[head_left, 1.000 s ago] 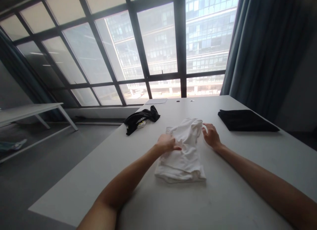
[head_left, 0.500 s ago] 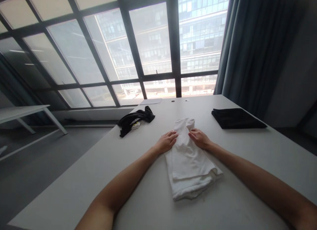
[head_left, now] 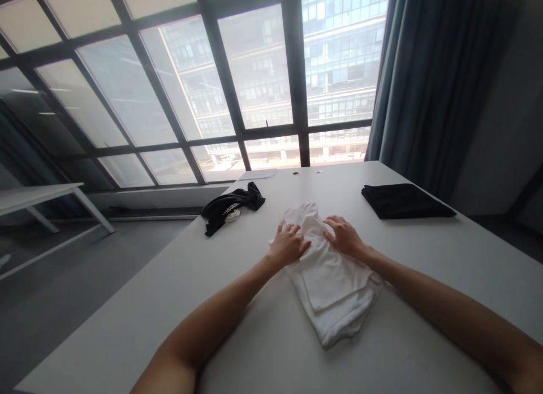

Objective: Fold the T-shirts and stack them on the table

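A folded white garment, maybe a shirt [head_left: 335, 278], lies in wrinkled layers in front of me, its lower end slanting to the right. My left hand [head_left: 289, 242] rests on the upper left part of the cloth, fingers spread and bent, thumb pointing right. Across from it, my right hand [head_left: 343, 236] touches the upper right edge, palm down with its fingers apart. Between the hands the fabric bunches into a few creases, and its narrow far end sticks out beyond my fingertips. Some of the garment's left and right edges are hidden under the hands.
The white table [head_left: 237, 337] carries a crumpled black garment with white lettering [head_left: 231, 206] at the far left and a neatly folded black cloth [head_left: 405, 200] at the far right. A grey-blue curtain [head_left: 424, 94] hangs behind. Another table [head_left: 38, 193] stands off to the left.
The garment has turned slightly, its far end shifting left and its near end right. Both hands have loosened, their fingers spreading, and my left hand has come further over the cloth.
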The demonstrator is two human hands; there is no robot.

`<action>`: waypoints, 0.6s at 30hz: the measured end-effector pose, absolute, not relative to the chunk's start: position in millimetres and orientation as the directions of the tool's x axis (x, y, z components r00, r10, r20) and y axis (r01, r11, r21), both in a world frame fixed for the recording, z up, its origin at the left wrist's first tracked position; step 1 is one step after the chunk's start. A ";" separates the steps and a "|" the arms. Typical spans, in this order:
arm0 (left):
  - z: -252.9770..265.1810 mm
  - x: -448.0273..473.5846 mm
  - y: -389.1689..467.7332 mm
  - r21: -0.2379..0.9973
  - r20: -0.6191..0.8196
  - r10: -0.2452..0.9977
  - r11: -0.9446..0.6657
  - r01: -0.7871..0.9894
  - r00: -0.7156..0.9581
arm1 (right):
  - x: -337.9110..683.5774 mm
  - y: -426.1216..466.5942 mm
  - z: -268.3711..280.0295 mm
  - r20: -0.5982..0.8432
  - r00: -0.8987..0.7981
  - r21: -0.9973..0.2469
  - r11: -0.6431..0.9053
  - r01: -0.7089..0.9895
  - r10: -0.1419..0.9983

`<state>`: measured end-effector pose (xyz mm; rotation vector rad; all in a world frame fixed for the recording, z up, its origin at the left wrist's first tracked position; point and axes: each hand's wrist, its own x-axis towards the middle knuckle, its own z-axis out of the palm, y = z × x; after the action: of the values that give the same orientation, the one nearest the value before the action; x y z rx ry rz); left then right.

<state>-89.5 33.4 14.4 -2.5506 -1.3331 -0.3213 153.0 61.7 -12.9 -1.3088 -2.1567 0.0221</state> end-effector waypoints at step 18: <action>20.7 -83.5 12.8 -0.186 0.191 0.905 -0.347 0.919 0.380 | 140.6 34.1 -12.3 0.099 -0.708 -0.348 0.691 0.634 0.700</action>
<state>-83.5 12.8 20.7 -2.3807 -1.6139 -0.0782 140.6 34.1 -12.3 -1.0723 -2.6774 0.4270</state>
